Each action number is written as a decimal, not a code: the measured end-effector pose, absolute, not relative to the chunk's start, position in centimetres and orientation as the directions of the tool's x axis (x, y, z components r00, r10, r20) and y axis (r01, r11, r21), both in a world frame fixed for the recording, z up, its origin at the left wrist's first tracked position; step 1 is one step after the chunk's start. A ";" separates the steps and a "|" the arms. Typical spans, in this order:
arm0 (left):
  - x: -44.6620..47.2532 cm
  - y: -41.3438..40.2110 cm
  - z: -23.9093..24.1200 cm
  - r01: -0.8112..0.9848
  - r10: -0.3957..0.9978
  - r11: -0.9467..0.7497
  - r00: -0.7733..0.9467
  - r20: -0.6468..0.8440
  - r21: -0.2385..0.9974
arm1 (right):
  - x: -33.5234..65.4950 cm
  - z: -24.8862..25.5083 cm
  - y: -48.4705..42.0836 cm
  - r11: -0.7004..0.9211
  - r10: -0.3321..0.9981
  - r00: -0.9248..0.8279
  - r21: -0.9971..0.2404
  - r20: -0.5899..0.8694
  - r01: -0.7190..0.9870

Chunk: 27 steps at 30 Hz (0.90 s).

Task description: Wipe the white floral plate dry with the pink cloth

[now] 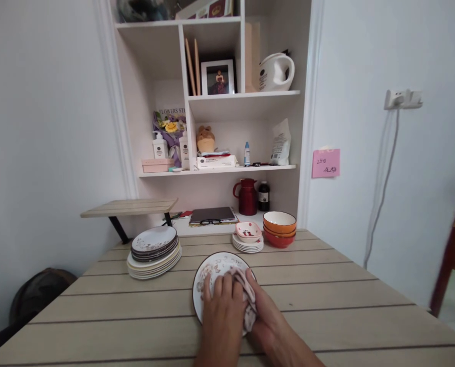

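Observation:
A white plate [227, 261] with a dark rim and a brown floral pattern is in front of me, at the near middle of the table. My left hand [223, 311] lies over it, back up, with its fingers stretched and slightly apart on the plate's face. A crumpled pale pinkish cloth [249, 300] is bunched at the plate's right side, beside the left fingertips. Closed around this cloth at the plate's right edge is my right hand [268, 318], thumb on top. Its other fingers are hidden, and so is whatever lies under my left palm.
Stacked plates [154, 252] stand at the left. Farther back are small saucers [248, 246] under a pink-rimmed dish [248, 231], and orange and red bowls [280, 229]. A raised wooden shelf [131, 206], a closed laptop [213, 215] and a red jug [247, 196] are behind.

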<state>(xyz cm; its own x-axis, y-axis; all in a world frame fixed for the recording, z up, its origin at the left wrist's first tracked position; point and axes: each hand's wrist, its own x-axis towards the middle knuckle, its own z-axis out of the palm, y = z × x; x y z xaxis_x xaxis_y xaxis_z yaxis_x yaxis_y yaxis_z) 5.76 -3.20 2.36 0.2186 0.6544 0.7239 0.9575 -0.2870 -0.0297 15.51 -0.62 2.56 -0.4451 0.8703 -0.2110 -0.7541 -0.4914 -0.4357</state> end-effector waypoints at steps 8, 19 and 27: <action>2.2 -0.7 5.3 0.998 0.694 -0.057 0.058 0.717 -0.025 | 15.7 3.6 -0.8 -0.465 0.881 -0.367 -0.399 -0.300 -0.790; 2.3 -1.9 2.6 0.995 0.681 -0.044 0.092 0.726 -0.085 | 16.3 4.1 -1.1 -0.460 0.888 -0.430 -0.369 -0.165 -0.808; 2.8 -2.1 2.6 0.997 0.677 -0.037 0.077 0.732 -0.071 | 16.5 4.2 -1.3 -0.454 0.891 -0.409 -0.399 -0.197 -0.797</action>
<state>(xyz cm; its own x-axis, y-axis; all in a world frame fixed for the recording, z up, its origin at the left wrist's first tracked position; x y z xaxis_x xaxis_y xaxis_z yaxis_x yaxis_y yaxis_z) 2.82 -2.14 2.57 0.0773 0.6770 0.7319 0.9968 -0.0372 -0.0708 16.45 -1.33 4.20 -0.4094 0.8908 -0.1970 -0.7966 -0.4543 -0.3987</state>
